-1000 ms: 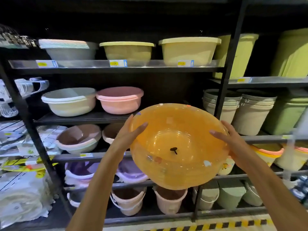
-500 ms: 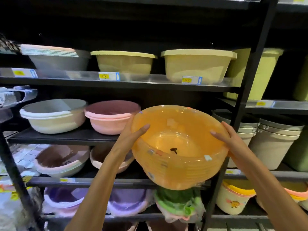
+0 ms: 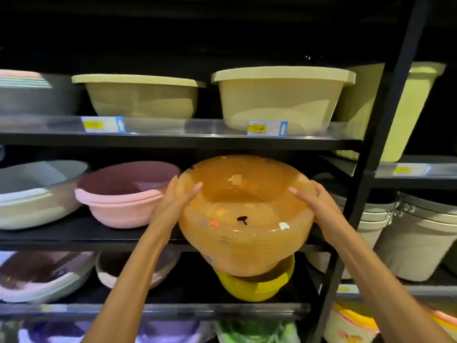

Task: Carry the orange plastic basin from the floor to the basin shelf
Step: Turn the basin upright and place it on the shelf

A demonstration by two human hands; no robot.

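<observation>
Both hands [image 3: 173, 204] grip orange basin [image 3: 244, 219] — empty, pink basins [image 3: 123, 194] beside

Basin [image 3: 244, 219] held between both hands before the shelf [image 3: 81, 240], right of stacked basins [image 3: 123, 196].

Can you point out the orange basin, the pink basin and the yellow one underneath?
orange basin [image 3: 247, 233]: head view, front wall.
pink basin [image 3: 118, 206]: head view, outer wall under the rim.
yellow basin [image 3: 257, 288]: head view, front wall.
</observation>
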